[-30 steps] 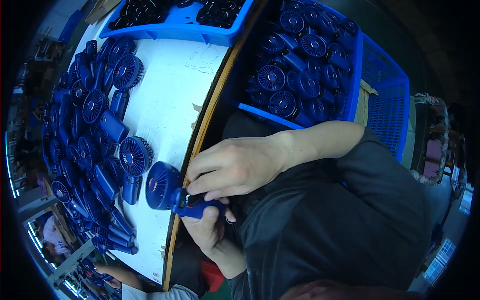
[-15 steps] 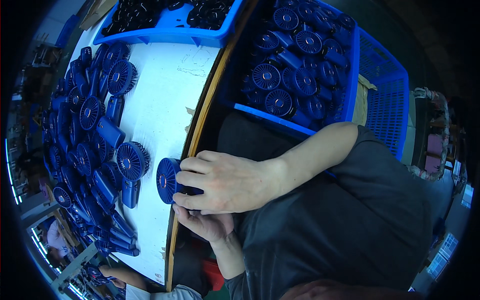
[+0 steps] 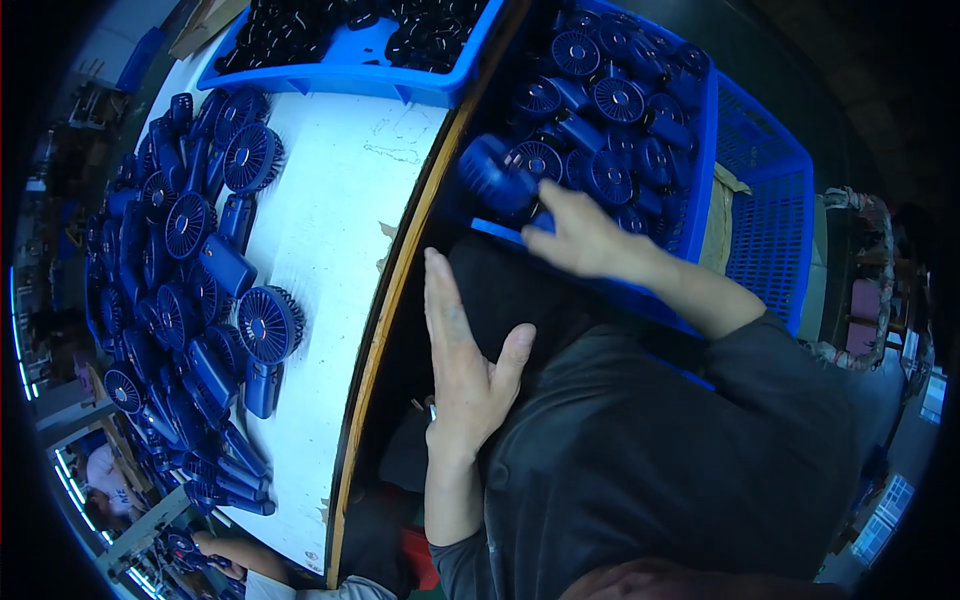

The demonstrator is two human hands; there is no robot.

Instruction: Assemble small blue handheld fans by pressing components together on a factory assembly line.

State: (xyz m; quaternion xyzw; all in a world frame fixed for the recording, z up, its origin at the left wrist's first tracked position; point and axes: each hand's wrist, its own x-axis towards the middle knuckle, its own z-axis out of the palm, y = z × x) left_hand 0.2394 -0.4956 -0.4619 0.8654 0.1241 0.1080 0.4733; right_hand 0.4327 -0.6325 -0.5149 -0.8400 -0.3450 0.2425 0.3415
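My right hand (image 3: 583,232) is over the near-left corner of a blue crate (image 3: 706,160) filled with handheld fans. At its fingertips is a dark blue handheld fan (image 3: 490,178), smeared by motion. The fan's handle end seems to lie between my thumb and fingers, though the blur hides the exact contact. My left hand (image 3: 468,370) is raised beside the table edge, empty, its fingers stretched out and the thumb apart. On the white table (image 3: 340,200), left of both hands, lies a large heap of blue handheld fans (image 3: 188,225); one round-headed fan (image 3: 268,325) is at its near side.
A blue tray (image 3: 425,85) of small black parts sits at the table's far end. Wooden edging (image 3: 400,240) runs along the table. Behind the crate stands a slatted blue basket (image 3: 770,200). Another person's arm (image 3: 240,552) shows at the lower left.
The fan held over the table edge has moved with my right hand up and right to the crate. My left hand has come away from it and opened.
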